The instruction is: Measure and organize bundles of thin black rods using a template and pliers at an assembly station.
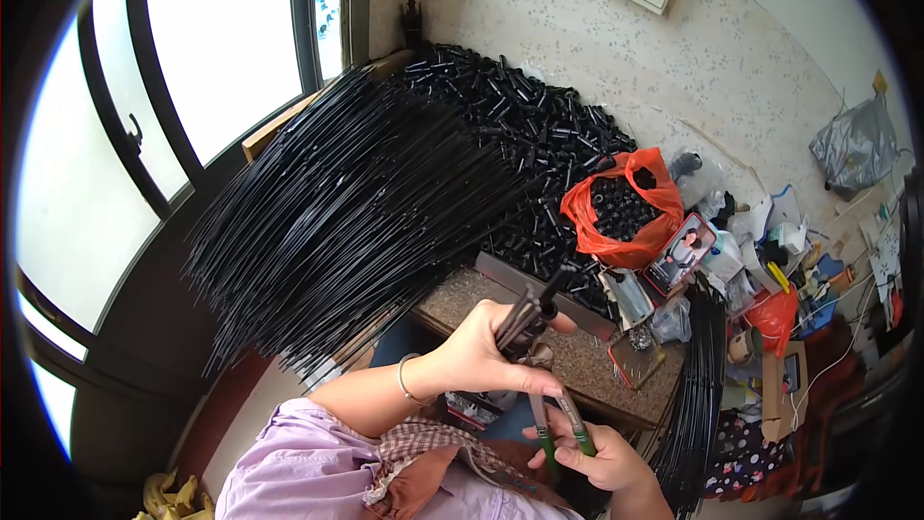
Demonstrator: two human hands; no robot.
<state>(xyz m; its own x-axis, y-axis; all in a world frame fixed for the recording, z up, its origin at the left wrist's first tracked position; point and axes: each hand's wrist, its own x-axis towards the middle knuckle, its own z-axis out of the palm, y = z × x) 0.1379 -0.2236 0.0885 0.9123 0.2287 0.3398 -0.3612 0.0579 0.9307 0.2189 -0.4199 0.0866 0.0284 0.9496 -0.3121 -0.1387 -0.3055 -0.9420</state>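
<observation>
My left hand (467, 351) is closed round a bundle of black rods and tubes (525, 325), held upright above the table. Its thumb reaches down to the metal part of a pair of pliers (545, 438) with green grips. In my right hand (608, 460), fingers curl about those green grips, low at the front. The pliers' jaws are hidden near the left hand, so I cannot tell what they touch. Beyond the hands, a grey metal bar (500, 279) lies along the brown speckled table (462, 300).
A big sheaf of long thin black rods (337, 202) fills the left. Behind lies a heap of black plastic pieces (539, 120). A red bag (582, 210) of small black parts, a phone (679, 255) showing a picture, and another rod bundle (691, 395) stand at the right.
</observation>
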